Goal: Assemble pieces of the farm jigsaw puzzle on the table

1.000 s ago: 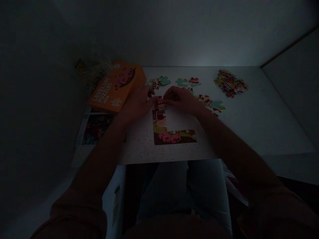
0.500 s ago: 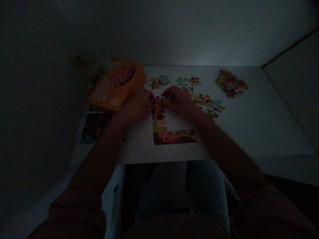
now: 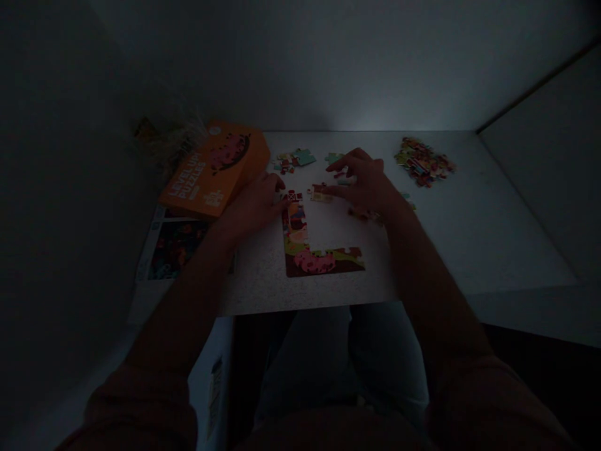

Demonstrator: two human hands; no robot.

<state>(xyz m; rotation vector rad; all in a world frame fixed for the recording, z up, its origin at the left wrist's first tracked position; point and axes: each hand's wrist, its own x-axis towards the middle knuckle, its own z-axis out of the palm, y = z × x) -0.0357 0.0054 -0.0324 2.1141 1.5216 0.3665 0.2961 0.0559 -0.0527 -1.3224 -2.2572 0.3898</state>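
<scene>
From afar, I see my right hand (image 3: 369, 181) and left hand (image 3: 258, 199) with fingers spread, and the loose puzzle piece (image 3: 318, 195), at three o'clock from the barn piece (image 3: 292, 196), looks light and stiff, best pinched by its edges.

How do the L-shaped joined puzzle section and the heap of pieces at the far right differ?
The joined section lies flat as a neat L, while the heap is a jumble of overlapping pieces.
The joined section reaches nearer the front edge of the table; the heap sits farther back.
The left hand is at the joined section's far end, but neither hand is at the heap.
Both consist of multicoloured puzzle pieces.
</scene>
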